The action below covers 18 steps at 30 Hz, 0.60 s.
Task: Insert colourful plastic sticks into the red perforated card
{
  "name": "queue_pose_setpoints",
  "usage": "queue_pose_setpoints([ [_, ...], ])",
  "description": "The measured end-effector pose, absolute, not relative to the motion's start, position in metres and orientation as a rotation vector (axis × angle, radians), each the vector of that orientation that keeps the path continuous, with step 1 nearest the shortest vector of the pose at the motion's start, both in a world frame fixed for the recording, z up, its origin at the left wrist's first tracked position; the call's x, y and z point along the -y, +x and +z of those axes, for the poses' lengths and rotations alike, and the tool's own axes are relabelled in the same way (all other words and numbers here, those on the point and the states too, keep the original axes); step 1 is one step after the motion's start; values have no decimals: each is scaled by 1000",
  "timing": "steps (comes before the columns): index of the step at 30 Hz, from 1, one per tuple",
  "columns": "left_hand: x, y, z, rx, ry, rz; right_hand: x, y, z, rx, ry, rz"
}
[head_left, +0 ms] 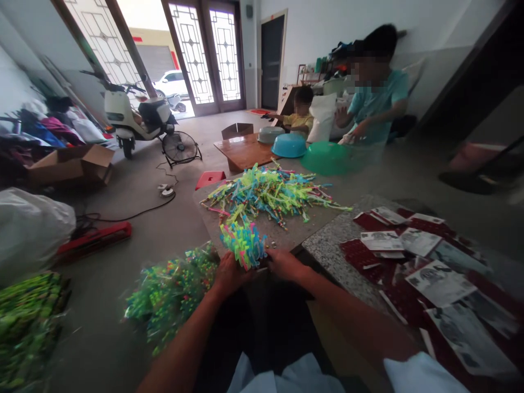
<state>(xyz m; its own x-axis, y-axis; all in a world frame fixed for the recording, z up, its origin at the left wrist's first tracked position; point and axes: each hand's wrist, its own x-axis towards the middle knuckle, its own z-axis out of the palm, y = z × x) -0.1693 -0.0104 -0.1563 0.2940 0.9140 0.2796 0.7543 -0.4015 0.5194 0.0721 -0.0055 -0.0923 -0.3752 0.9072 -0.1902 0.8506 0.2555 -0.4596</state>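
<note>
A bundle of thin yellow-green, blue and pink plastic sticks (244,244) stands at the near edge of the grey board, its bright ends facing up. My left hand (230,273) is closed around the bundle's lower left side. From the right, my right hand (285,264) has its fingers closed against the bundle's lower right side; the fingertips are partly hidden. Just beyond lies a loose heap of the same sticks (266,191), spread across the grey board (286,232).
Clear bags of similar green pieces (176,297) lie at the left. Printed cards on dark red sheets (388,240) cover a speckled slab at the right. Two people sit past a green basin (327,158) and a blue basin (289,146). A fan (180,147) and scooter (135,117) stand farther back.
</note>
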Motion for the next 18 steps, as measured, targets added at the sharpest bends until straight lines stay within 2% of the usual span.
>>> queue_pose_setpoints([
  [4,9,-171,-155,-1501,2277,790,-38,107,-85,2170,-1791,841],
  [11,2,-181,-159,-1324,2219,751,-93,139,-90,1990,-2235,512],
  [18,-6,-194,-153,-1308,2174,568,-91,119,-112,2118,-2202,405],
])
